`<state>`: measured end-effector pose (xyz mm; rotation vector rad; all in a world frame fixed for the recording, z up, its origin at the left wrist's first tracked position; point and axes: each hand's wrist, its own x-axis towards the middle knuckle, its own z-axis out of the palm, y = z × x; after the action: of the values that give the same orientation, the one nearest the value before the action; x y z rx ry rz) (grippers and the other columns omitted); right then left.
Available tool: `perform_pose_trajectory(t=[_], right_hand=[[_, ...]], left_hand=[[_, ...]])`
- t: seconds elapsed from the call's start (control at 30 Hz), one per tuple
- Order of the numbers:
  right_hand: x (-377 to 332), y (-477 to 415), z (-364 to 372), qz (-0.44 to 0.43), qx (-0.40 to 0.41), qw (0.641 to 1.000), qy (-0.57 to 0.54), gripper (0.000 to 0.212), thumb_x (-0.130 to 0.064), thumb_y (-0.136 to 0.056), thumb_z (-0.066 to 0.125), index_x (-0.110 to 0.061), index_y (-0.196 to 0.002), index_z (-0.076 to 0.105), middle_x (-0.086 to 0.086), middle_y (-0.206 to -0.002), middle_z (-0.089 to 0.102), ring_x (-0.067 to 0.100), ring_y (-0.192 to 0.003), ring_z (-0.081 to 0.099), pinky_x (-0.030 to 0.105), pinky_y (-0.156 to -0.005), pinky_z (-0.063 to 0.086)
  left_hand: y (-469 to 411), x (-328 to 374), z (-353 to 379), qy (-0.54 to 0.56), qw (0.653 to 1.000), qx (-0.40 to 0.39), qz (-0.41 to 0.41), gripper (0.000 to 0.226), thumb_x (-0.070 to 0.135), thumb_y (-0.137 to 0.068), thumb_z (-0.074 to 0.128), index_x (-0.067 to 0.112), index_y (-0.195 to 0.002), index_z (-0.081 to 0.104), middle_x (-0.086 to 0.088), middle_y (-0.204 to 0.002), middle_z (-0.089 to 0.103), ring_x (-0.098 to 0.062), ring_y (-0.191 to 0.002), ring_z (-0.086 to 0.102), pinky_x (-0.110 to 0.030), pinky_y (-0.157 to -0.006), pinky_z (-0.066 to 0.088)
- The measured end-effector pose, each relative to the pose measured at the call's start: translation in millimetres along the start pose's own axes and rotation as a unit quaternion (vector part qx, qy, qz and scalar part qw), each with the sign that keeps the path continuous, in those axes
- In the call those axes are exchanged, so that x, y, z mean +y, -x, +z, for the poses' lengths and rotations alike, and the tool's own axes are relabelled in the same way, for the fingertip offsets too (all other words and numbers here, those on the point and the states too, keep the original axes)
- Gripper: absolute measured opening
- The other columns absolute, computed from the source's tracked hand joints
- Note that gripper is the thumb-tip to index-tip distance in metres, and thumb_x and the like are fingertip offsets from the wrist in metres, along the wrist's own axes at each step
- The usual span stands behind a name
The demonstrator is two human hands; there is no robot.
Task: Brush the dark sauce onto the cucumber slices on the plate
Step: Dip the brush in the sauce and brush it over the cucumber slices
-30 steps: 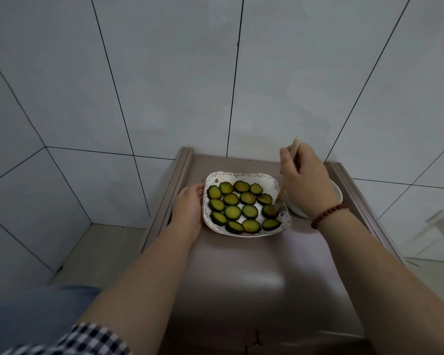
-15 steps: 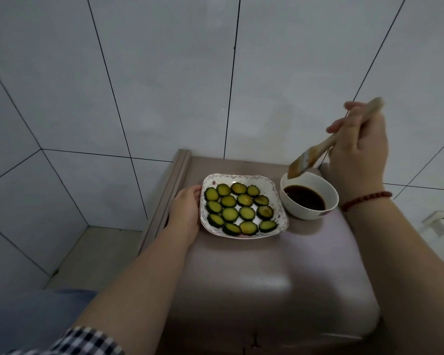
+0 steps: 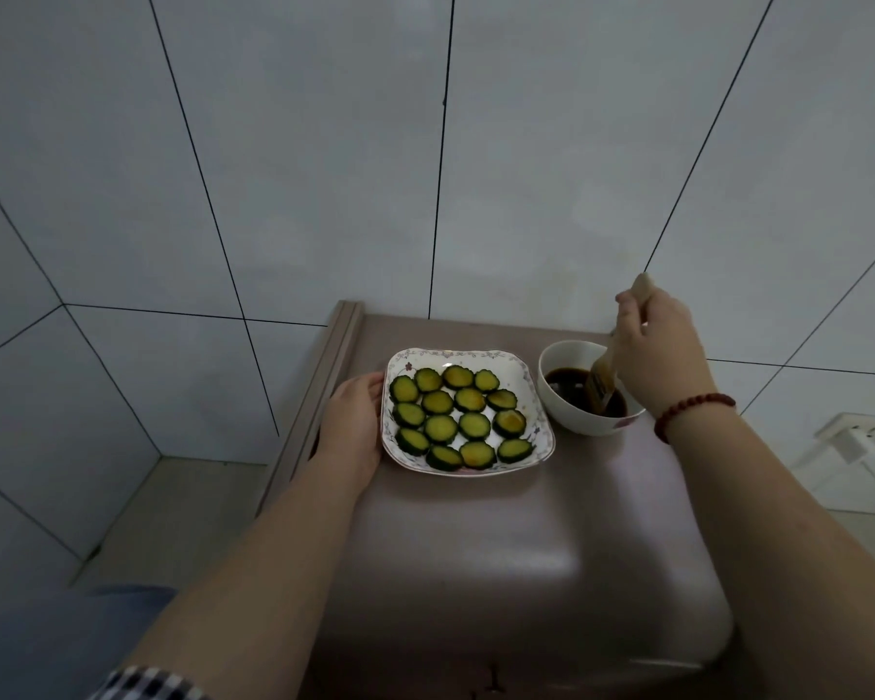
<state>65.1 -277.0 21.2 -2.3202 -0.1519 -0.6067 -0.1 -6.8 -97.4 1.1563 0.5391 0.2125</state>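
Note:
A white square plate [image 3: 539,449] with a patterned rim holds several green cucumber slices [image 3: 458,416]; the ones on its right side look brownish with sauce. My left hand [image 3: 354,426] rests against the plate's left edge. To the plate's right stands a white bowl [image 3: 551,366] of dark sauce [image 3: 567,386]. My right hand [image 3: 660,348] grips a wooden-handled brush [image 3: 602,378], whose bristles dip into the sauce.
Everything sits on a brown glossy tabletop [image 3: 501,548] with a raised rail [image 3: 314,406] along its left side. A white tiled wall [image 3: 425,169] stands close behind. A white charger and cable [image 3: 852,447] are plugged in at the right.
My right hand lifted the brush off the plate's right side, swung up over the bowl, then came down so the bristles are in the sauce. My left hand stayed at the plate.

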Motion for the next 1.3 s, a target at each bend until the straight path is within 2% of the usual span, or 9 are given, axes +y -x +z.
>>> perform_pose_trajectory(t=[0.17,0.3,0.43,0.57,0.67,0.8,0.93,1.1,1.3], right_hand=[[0,0,0,0.032,-0.044,0.998,0.043,0.036,-0.032,-0.101,0.042,-0.005,-0.077,0.050,0.012,-0.082,0.054,0.015,-0.057,0.047,0.026,-0.047,0.031],[2,8,0,0.081,-0.130,0.985,0.076,0.029,-0.033,-0.101,0.044,-0.012,-0.083,0.054,0.007,-0.080,0.059,0.020,-0.061,0.059,0.028,-0.043,0.045],[0,15,2,0.095,-0.121,0.986,0.059,0.027,-0.032,-0.101,0.045,-0.014,-0.082,0.053,0.006,-0.081,0.058,0.026,-0.066,0.063,0.043,-0.057,0.059],[-1,16,3,0.086,-0.098,0.990,0.052,0.026,-0.033,-0.097,0.052,-0.012,-0.083,0.057,0.001,-0.074,0.059,0.017,-0.063,0.060,0.037,-0.049,0.054],[-1,18,6,0.069,-0.091,0.992,0.060,0.023,-0.032,-0.096,0.056,-0.013,-0.084,0.061,-0.007,-0.070,0.055,0.005,-0.059,0.051,0.031,-0.051,0.051],[-2,22,10,0.053,-0.091,0.993,0.058,0.025,-0.031,-0.096,0.057,-0.012,-0.081,0.059,-0.011,-0.069,0.046,0.004,-0.059,0.047,0.035,-0.054,0.052],[-9,19,4,0.027,-0.049,0.998,0.033,0.028,-0.030,-0.096,0.057,-0.009,-0.078,0.058,-0.005,-0.064,0.053,0.009,-0.059,0.052,0.022,-0.050,0.036],[-30,16,-9,-0.022,0.002,1.000,-0.015,0.022,-0.032,-0.097,0.055,-0.015,-0.084,0.060,-0.001,-0.079,0.061,0.015,-0.072,0.058,0.033,-0.069,0.049],[-57,23,-4,-0.059,0.026,0.996,-0.065,0.023,-0.036,-0.096,0.056,-0.019,-0.082,0.061,-0.014,-0.069,0.058,-0.002,-0.060,0.053,0.013,-0.053,0.038]], left_hand=[[3,2,-1,0.015,1.000,-0.010,-0.004,0.037,0.006,-0.110,0.049,0.008,-0.101,0.085,-0.012,-0.100,0.088,-0.036,-0.118,0.080,-0.038,-0.093,0.066],[2,2,0,0.021,1.000,-0.011,-0.007,0.035,0.007,-0.110,0.050,0.003,-0.110,0.085,-0.019,-0.113,0.086,-0.034,-0.112,0.079,-0.043,-0.100,0.066],[3,2,0,0.020,1.000,-0.012,0.001,0.036,0.005,-0.110,0.049,0.008,-0.103,0.084,-0.009,-0.099,0.087,-0.026,-0.098,0.081,-0.032,-0.084,0.067],[2,2,-1,0.010,1.000,-0.003,0.000,0.035,0.006,-0.110,0.050,0.008,-0.104,0.084,-0.013,-0.105,0.085,-0.024,-0.096,0.081,-0.029,-0.078,0.067],[1,2,-3,0.007,1.000,-0.014,0.002,0.054,0.006,-0.110,0.049,0.018,-0.079,0.092,-0.006,-0.090,0.089,-0.016,-0.084,0.084,-0.028,-0.073,0.069],[-1,1,-2,0.002,1.000,-0.015,-0.003,0.044,0.008,-0.110,0.051,0.012,-0.091,0.090,-0.017,-0.109,0.088,-0.028,-0.100,0.082,-0.043,-0.099,0.066],[-1,1,-2,0.018,0.999,-0.030,-0.018,0.058,0.009,-0.109,0.052,0.019,-0.069,0.093,-0.003,-0.084,0.090,-0.014,-0.076,0.086,-0.029,-0.073,0.069],[-1,1,-1,0.034,0.999,-0.005,-0.026,0.036,0.007,-0.110,0.051,-0.001,-0.117,0.086,-0.017,-0.111,0.087,-0.030,-0.102,0.081,-0.039,-0.093,0.068],[2,3,1,0.057,0.998,0.006,-0.027,0.039,0.005,-0.110,0.052,-0.010,-0.135,0.077,-0.025,-0.127,0.081,-0.034,-0.114,0.077,-0.040,-0.094,0.065]])
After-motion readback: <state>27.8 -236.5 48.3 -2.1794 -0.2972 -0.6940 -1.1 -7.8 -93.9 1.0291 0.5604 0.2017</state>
